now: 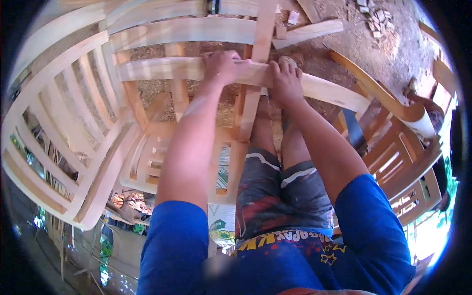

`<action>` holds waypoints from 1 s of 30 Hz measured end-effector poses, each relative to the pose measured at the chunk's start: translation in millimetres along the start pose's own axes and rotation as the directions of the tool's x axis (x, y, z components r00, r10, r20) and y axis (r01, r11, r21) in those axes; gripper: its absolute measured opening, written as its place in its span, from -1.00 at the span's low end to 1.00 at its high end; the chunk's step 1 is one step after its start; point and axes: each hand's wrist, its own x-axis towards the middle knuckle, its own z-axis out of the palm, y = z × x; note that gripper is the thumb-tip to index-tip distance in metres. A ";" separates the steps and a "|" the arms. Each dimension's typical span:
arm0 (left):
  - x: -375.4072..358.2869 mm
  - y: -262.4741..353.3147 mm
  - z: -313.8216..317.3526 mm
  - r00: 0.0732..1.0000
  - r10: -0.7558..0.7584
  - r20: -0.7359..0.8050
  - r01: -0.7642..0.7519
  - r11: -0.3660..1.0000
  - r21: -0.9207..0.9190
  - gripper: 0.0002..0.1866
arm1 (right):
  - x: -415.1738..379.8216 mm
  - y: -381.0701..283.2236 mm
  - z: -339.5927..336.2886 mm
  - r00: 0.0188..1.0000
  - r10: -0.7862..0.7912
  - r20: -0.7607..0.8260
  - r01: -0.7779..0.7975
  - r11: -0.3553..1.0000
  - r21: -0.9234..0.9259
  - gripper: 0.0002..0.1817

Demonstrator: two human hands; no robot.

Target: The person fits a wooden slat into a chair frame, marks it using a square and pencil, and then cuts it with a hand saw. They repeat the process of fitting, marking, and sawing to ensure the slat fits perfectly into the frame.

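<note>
A long, slightly curved wooden slat runs crosswise in front of me, over an upright wooden post. My left hand grips the slat left of the post, its fingers bent over the upper edge. Just right of the post, my right hand is closed over the same slat, whose free end reaches out to the right. Both palms and the undersides of the fingers are hidden. Beyond the left hand, another wide slat of the wooden frame lies roughly parallel.
A slatted wooden chair or bench frame fills the left side. Wooden chair parts stand at the right, near a curved wooden piece. Offcuts and a pile of wood scraps lie on the dusty ground.
</note>
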 end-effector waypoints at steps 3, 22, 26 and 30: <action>-6.0 9.0 -8.0 1.000 0.016 0.018 -0.017 0.999 0.027 -0.50 | -1.8 8.4 6.8 0.999 -0.046 -0.011 0.045 0.995 -0.087 -0.18; -44.0 -148.5 -102.9 0.990 -0.141 0.016 0.142 0.977 -0.156 -0.50 | 44.1 -143.8 -8.1 0.961 -0.271 0.062 0.270 0.963 0.028 -0.15; -62.6 -180.2 -137.3 0.946 -0.257 -0.198 0.248 0.966 -0.070 -0.43 | 67.7 -195.7 9.2 0.943 -0.329 0.040 0.326 0.943 0.072 -0.20; -78.0 -175.9 -164.1 0.776 -0.554 -0.302 0.562 0.824 -0.071 -0.41 | 89.1 -241.9 26.7 0.937 -0.349 0.005 0.348 0.936 0.043 -0.28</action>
